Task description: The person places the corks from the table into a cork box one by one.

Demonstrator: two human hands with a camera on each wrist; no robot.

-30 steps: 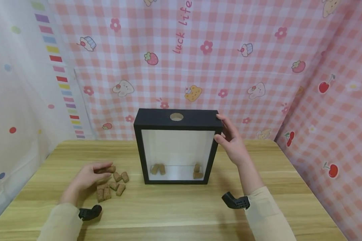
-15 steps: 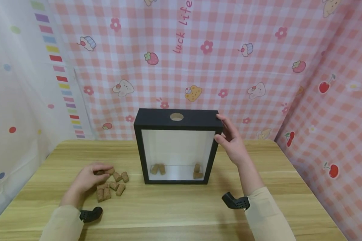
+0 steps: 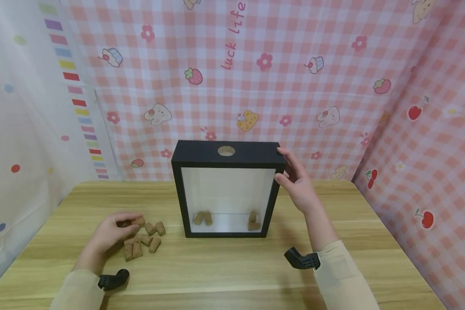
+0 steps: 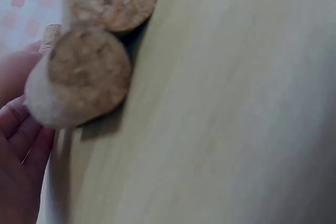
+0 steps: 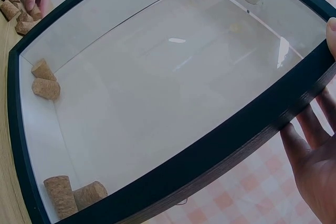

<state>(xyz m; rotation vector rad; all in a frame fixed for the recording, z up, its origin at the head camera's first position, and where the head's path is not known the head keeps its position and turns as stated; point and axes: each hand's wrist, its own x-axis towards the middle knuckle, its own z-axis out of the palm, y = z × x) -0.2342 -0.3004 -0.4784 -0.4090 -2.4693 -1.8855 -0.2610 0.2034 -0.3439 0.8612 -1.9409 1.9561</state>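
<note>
A black shadow box frame (image 3: 228,162) with a clear front and a round hole (image 3: 226,150) in its top stands upright on the table. My right hand (image 3: 300,187) grips its upper right edge, thumb at the front and fingers behind. Several corks (image 5: 46,88) lie inside, at the bottom left and bottom right. Left of the frame, my left hand (image 3: 114,230) pinches a cork (image 3: 139,221) at the edge of a loose group of corks (image 3: 137,249). In the left wrist view, two corks (image 4: 89,72) loom close and partly cover that hand's fingers.
The wood-grain table (image 3: 224,275) ends at a pink checked curtain (image 3: 217,99) behind, with another on the right and a white dotted curtain (image 3: 23,129) on the left. A black camera mount sits on each wrist.
My left hand has drawn slightly back and left, its fingers closing in around a cork. The right hand and the frame have stayed in place.
</note>
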